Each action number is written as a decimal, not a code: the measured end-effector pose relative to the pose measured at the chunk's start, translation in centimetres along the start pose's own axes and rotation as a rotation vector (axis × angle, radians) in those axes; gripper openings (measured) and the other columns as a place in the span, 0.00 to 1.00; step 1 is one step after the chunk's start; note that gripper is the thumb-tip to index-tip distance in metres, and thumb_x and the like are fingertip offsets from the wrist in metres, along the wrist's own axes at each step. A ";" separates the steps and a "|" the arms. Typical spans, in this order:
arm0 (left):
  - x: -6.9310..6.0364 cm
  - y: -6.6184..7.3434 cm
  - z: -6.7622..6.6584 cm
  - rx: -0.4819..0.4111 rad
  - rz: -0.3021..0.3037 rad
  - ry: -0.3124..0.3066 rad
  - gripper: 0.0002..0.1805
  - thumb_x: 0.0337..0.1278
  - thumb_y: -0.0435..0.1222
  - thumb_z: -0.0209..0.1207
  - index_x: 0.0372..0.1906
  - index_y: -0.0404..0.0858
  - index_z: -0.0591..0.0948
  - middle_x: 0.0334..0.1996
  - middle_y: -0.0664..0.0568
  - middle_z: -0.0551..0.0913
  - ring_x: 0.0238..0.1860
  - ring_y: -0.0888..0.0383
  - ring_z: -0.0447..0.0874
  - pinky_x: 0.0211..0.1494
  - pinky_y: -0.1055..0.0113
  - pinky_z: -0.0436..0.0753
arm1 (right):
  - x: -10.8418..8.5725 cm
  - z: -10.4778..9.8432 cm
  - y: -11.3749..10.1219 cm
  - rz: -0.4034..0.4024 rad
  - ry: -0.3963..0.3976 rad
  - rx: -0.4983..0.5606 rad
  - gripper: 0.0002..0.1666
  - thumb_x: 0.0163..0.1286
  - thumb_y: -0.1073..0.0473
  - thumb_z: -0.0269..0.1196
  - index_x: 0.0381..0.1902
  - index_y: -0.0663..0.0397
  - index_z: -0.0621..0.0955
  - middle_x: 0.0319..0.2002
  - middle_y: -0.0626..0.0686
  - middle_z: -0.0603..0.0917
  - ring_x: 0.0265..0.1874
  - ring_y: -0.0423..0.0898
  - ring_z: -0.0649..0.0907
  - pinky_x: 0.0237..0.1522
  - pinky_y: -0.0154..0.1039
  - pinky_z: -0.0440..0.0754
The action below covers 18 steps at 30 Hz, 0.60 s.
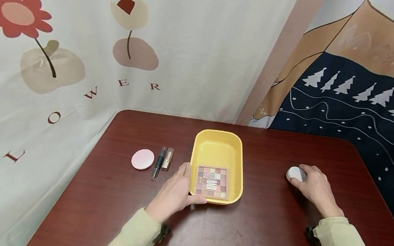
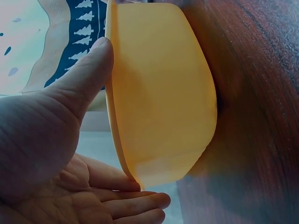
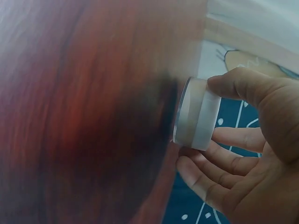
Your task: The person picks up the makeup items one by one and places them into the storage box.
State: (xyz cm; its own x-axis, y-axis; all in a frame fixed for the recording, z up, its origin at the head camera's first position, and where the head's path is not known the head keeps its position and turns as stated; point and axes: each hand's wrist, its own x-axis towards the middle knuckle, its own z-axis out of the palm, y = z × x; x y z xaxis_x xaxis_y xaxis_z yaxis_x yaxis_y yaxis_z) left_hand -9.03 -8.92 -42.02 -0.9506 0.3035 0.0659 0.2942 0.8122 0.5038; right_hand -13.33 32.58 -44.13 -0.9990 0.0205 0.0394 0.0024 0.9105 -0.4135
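My right hand point(image 1: 317, 188) pinches a small round cosmetic jar point(image 1: 296, 174) with a white lid, at the right of the table. In the right wrist view the thumb and fingertips are on the sides of the jar point(image 3: 195, 114), whose lower part looks clear and beige. I cannot tell if it touches the table. My left hand point(image 1: 174, 192) touches the near left corner of a yellow tray point(image 1: 240, 169), thumb at the near rim and straight fingers along the left side. An eyeshadow palette point(image 1: 212, 182) lies in the tray's near half.
Left of the tray lie a pink round compact point(image 1: 142, 159), a dark slim tube point(image 1: 158, 164) with clear ends, and a gold-toned lipstick tube point(image 1: 168, 159). They stand on a dark red wooden table point(image 1: 243, 235). Printed curtains point(image 1: 202, 54) hang behind it.
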 end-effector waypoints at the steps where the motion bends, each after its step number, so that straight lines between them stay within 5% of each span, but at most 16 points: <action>1: 0.0 0.0 0.0 0.000 0.003 0.001 0.51 0.40 0.52 0.81 0.64 0.27 0.71 0.57 0.42 0.74 0.40 0.51 0.77 0.47 0.53 0.84 | -0.1 0.0 -0.3 -0.010 0.010 0.005 0.37 0.63 0.57 0.71 0.61 0.78 0.74 0.55 0.78 0.75 0.46 0.71 0.78 0.47 0.68 0.79; 11: 0.0 -0.1 0.1 0.003 0.021 0.015 0.51 0.39 0.52 0.82 0.63 0.27 0.71 0.55 0.42 0.74 0.38 0.52 0.77 0.45 0.53 0.84 | -0.2 -0.4 -3.4 -0.151 0.136 0.049 0.33 0.59 0.61 0.74 0.59 0.73 0.78 0.51 0.73 0.79 0.44 0.67 0.81 0.45 0.67 0.81; 18: 0.0 -0.2 0.1 -0.002 0.016 0.011 0.51 0.39 0.52 0.81 0.63 0.27 0.71 0.56 0.42 0.74 0.40 0.52 0.77 0.47 0.53 0.84 | 0.0 -0.4 -6.2 -0.199 0.128 0.075 0.33 0.59 0.60 0.74 0.60 0.72 0.78 0.52 0.71 0.80 0.44 0.65 0.81 0.45 0.65 0.82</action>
State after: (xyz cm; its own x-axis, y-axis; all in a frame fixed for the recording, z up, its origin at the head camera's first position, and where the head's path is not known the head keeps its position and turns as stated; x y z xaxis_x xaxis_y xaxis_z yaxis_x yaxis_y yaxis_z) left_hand -9.05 -8.99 -42.22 -0.9466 0.3113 0.0836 0.3096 0.8063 0.5040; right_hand -13.35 27.14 -41.19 -0.9656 -0.1000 0.2402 -0.2024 0.8689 -0.4518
